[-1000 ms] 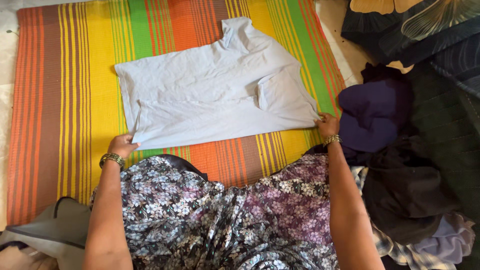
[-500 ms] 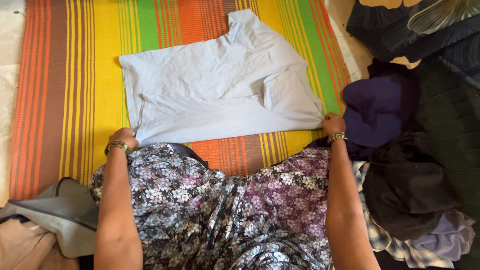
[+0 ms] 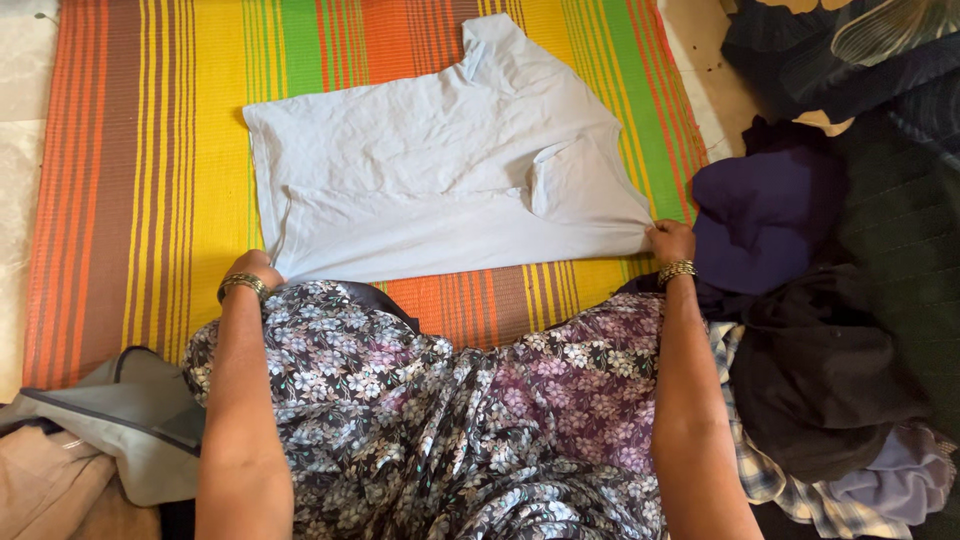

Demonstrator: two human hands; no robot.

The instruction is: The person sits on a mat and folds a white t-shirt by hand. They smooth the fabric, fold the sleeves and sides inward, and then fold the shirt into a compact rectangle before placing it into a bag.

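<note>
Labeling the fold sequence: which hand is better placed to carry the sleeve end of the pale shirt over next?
Right, probably. The right hand pinches the pale blue shirt at the corner just below the folded sleeve; the left hand holds the opposite near corner, far from it.

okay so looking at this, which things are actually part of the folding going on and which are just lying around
In hand:
pale blue shirt
left hand and right hand, each gripping a near corner
striped mat beneath

Lying about:
dark clothes pile
purple garment
grey bag
</note>
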